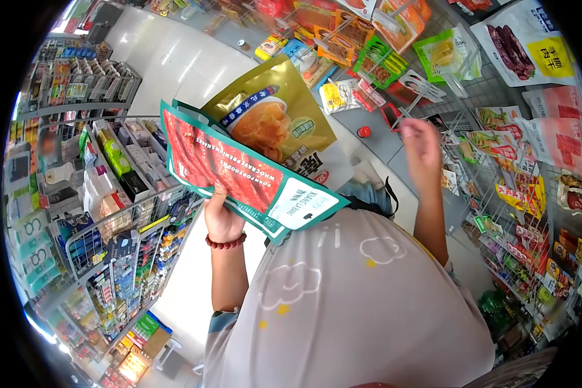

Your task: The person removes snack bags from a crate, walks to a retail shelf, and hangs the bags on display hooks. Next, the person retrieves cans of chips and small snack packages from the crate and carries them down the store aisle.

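Observation:
My left hand (pixel 224 216), with a red bead bracelet at the wrist, grips the lower edge of a teal and red snack bag (pixel 233 165), its thumb on the front. Behind that bag stands a gold food bag (pixel 271 119) with a picture of a bowl; how it is held is hidden. My right hand (pixel 421 145) is raised at the right, near the hanging snack packs, its fingers partly curled and blurred. Just left of it, a small red-capped item (pixel 364 132) rests on the grey shelf base.
A wire rack with hanging snack packs (pixel 520 145) fills the right side. Shelves with boxed goods (pixel 119 161) and wire baskets line the left. A pale tiled floor (pixel 174 55) runs between them. A light apron (pixel 355 291) covers my front.

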A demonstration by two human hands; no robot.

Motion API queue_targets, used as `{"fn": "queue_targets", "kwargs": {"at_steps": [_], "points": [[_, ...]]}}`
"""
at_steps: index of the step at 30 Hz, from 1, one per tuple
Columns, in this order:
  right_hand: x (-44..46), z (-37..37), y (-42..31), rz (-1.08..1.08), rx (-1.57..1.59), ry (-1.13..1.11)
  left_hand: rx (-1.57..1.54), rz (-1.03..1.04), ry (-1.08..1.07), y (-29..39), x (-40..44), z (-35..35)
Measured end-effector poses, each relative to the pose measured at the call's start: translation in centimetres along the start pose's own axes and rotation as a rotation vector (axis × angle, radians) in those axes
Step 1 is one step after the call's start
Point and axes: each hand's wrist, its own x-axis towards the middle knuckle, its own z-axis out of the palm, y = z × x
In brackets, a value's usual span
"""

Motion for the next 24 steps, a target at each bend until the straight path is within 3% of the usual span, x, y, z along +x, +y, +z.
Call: {"fn": "queue_targets", "kwargs": {"at_steps": [4,8,10,12,14,16,18,20,21,24], "points": [[-0.2,5.8,-7.4,-0.126,0.191,-0.454,-0.165,-0.077,-0.109,-1.2,1.4,-0.2],[-0.8,8.7,-11.3,-0.238,-0.156,-0.356,-0.181,-0.108,-0.119,-1.4,2.7,0.6],[-1.6,8.8,-10.8,-0.633,-0.33,-0.007,-0.078,-0.054,0.039,-1.7,2.7,0.8],[-3.2,8.9,-11.6,-0.651,-0.397,0.055,-0.119,-0.188,-0.103,-1.7,2.8,-1.3],[-4.1,8.2,-11.4,-0.621,-0.355,-0.173,-0.226,-0.256,-0.259,-2.0,3.2,-1.3],[-5.6,8.5,-11.2,-0.239,0.086,-0.518,-0.026,-0.241,-0.104,-1.3,2.6,1.7],[-7.3,10.6,-8.7,0.13,0.403,-0.593,0.083,-0.225,-0.043,-1.4,3.3,-0.8],[-9.5,10.3,-12.4,0.086,0.297,-0.64,0.154,-0.256,-0.037,-1.2,4.4,-2.4],[-10.4,11.3,-11.9,-0.095,0.358,-0.526,0.156,-0.299,-0.067,-1.1,4.0,-1.8],[-12.3,13.3,-14.1,-0.025,0.134,-0.325,0.222,-0.494,-0.166,1.2,4.9,-0.2]]}}
